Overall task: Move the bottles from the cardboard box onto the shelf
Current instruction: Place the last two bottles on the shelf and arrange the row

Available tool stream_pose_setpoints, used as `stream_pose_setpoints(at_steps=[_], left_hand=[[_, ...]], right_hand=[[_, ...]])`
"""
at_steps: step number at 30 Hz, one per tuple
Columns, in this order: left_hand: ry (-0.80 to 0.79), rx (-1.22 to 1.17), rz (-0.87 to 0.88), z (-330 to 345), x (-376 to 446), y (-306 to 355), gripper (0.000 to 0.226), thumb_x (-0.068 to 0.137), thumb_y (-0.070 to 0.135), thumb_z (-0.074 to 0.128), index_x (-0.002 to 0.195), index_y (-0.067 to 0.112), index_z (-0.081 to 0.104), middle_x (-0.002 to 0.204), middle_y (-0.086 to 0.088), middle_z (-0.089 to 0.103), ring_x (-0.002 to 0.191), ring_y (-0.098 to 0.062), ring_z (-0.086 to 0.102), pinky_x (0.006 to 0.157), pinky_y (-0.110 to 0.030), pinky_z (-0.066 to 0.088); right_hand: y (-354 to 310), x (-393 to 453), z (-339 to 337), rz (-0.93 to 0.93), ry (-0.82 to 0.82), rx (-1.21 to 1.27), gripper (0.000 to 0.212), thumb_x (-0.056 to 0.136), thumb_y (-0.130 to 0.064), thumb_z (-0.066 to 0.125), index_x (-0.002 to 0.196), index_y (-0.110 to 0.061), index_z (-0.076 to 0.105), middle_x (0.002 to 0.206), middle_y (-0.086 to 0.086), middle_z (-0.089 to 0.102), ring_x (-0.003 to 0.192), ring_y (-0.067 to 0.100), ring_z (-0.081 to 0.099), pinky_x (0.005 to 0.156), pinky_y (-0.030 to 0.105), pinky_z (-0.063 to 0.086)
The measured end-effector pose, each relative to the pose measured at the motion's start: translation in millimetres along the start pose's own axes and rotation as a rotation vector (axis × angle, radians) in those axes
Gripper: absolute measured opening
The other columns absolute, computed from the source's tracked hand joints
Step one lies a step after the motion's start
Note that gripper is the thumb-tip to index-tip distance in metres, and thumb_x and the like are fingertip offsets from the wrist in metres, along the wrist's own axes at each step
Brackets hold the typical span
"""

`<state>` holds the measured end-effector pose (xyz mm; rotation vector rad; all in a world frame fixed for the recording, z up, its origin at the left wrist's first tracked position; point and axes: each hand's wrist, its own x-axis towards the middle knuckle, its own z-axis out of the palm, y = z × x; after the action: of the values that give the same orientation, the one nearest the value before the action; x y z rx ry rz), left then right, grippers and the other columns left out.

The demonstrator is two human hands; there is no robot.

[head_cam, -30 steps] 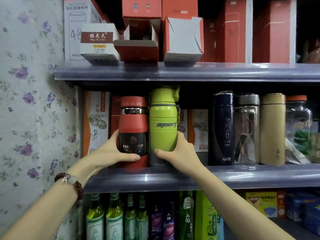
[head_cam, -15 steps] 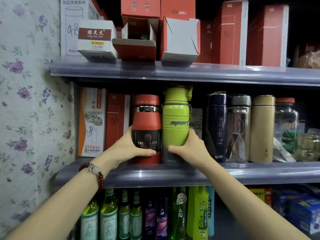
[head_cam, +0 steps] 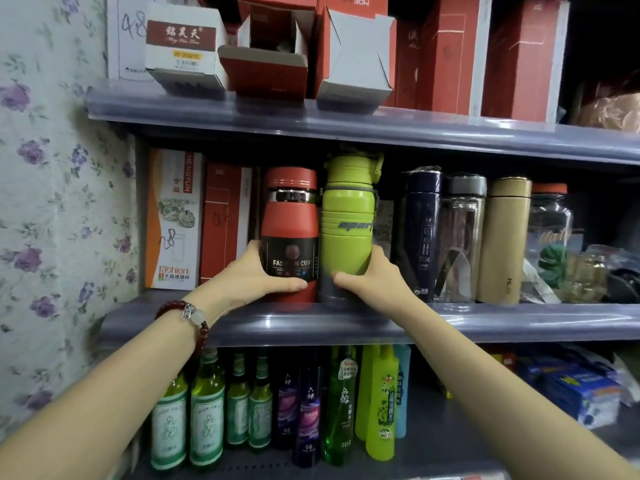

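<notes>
On the middle shelf (head_cam: 346,323), two bottles stand side by side and touch each other. The red bottle (head_cam: 290,216) is on the left. The green bottle (head_cam: 348,220) is on the right. Both look like they sit on the shelf, near its front edge.

The left hand (head_cam: 252,275) holds the red bottle low down. Its thumb crosses the front of the black label and the other fingers curl round the far side. The right hand (head_cam: 375,277) holds the green bottle low down too, with its thumb on the dark base and its fingers round the right side. Both arms reach up and forward from below, almost straight. A bead bracelet (head_cam: 188,315) sits on the left wrist.

I think the step now is to set these two bottles in place. To do it well, push them gently back from the edge and keep them straight up. Go slow on the right, because a dark blue bottle (head_cam: 420,233) stands just beside the green one and could get bumped. Let go only when both bottles stand firm.

The cardboard box the bottles come from is not in view.
</notes>
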<state>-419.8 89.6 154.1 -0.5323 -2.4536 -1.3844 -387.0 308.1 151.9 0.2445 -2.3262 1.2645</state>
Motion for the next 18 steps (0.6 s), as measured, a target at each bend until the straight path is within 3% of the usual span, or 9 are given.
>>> stream_pose_setpoints(at_steps=[2, 4, 7, 10, 12, 14, 16, 18], left_hand=[[-0.019, 0.039, -0.007, 1.9, -1.8, -0.2, 0.104, 0.042, 0.058, 0.088, 0.130, 0.027, 0.042, 0.118, 0.012, 0.062, 0.112, -0.010, 0.058, 0.102, -0.032, 0.044], [-0.026, 0.113, 0.005, 3.1, -7.8, 4.4, 0.083, 0.056, 0.052, 0.085, 0.126, 0.029, 0.046, 0.113, 0.016, 0.061, 0.107, -0.007, 0.057, 0.090, -0.022, 0.043], [0.055, 0.317, -0.003, 3.4, -15.0, 13.9, 0.074, 0.067, 0.057, 0.075, 0.128, 0.025, 0.050, 0.119, 0.008, 0.060, 0.110, -0.016, 0.055, 0.086, -0.024, 0.039], [0.174, 0.408, -0.006, 10.0, -24.6, 20.0, 0.069, 0.073, 0.058, 0.069, 0.123, 0.014, 0.055, 0.120, -0.005, 0.062, 0.111, -0.025, 0.057, 0.084, -0.027, 0.043], [0.243, 0.454, -0.016, 16.6, -33.0, 24.7, 0.061, 0.078, 0.057, 0.064, 0.116, 0.009, 0.058, 0.112, -0.010, 0.064, 0.102, -0.026, 0.060, 0.078, -0.028, 0.044], [0.337, 0.471, -0.028, 23.2, -43.1, 34.0, 0.054, 0.083, 0.052, 0.061, 0.112, 0.007, 0.057, 0.105, -0.011, 0.063, 0.096, -0.027, 0.060, 0.073, -0.031, 0.045], [0.413, 0.469, -0.039, 31.9, -55.4, 45.7, 0.054, 0.085, 0.046, 0.062, 0.121, 0.007, 0.053, 0.112, -0.013, 0.060, 0.103, -0.029, 0.058, 0.077, -0.032, 0.045], [0.447, 0.478, -0.046, 43.7, -68.6, 57.0, 0.054, 0.086, 0.040, 0.063, 0.128, 0.009, 0.050, 0.114, -0.012, 0.060, 0.106, -0.028, 0.057, 0.081, -0.032, 0.043]], right_hand=[[-0.1, -2.1, -1.5, 0.022, -0.021, -0.017, 0.070, 0.077, -0.036, 0.075, 0.133, -0.014, 0.039, 0.115, -0.001, 0.056, 0.098, 0.015, 0.054, 0.081, 0.025, 0.041], [-1.8, -3.1, -3.8, 0.048, -0.051, -0.075, 0.070, 0.077, -0.040, 0.074, 0.132, -0.012, 0.042, 0.117, 0.000, 0.056, 0.098, 0.016, 0.054, 0.079, 0.025, 0.040], [-7.4, -5.1, -11.6, 0.065, -0.079, -0.182, 0.065, 0.077, -0.049, 0.072, 0.124, -0.010, 0.051, 0.115, 0.005, 0.062, 0.096, 0.020, 0.058, 0.071, 0.026, 0.044], [-11.6, -17.0, -24.7, 0.034, -0.101, -0.212, 0.056, 0.084, -0.044, 0.067, 0.122, -0.007, 0.051, 0.110, 0.009, 0.062, 0.088, 0.020, 0.057, 0.060, 0.021, 0.044], [-8.5, -27.3, -33.3, 0.004, -0.101, -0.217, 0.059, 0.088, -0.040, 0.064, 0.131, -0.004, 0.046, 0.124, 0.013, 0.059, 0.106, 0.026, 0.059, 0.076, 0.029, 0.050], [-3.6, -36.7, -43.4, -0.030, -0.092, -0.222, 0.064, 0.089, -0.038, 0.062, 0.138, -0.004, 0.040, 0.130, 0.013, 0.056, 0.121, 0.029, 0.052, 0.091, 0.034, 0.044], [3.6, -43.1, -55.3, -0.077, -0.080, -0.198, 0.063, 0.089, -0.037, 0.061, 0.141, -0.009, 0.039, 0.130, 0.011, 0.057, 0.123, 0.027, 0.049, 0.096, 0.034, 0.042], [11.0, -48.5, -67.4, -0.115, -0.065, -0.171, 0.055, 0.089, -0.033, 0.062, 0.137, -0.011, 0.046, 0.123, 0.009, 0.061, 0.114, 0.023, 0.055, 0.091, 0.030, 0.043]])
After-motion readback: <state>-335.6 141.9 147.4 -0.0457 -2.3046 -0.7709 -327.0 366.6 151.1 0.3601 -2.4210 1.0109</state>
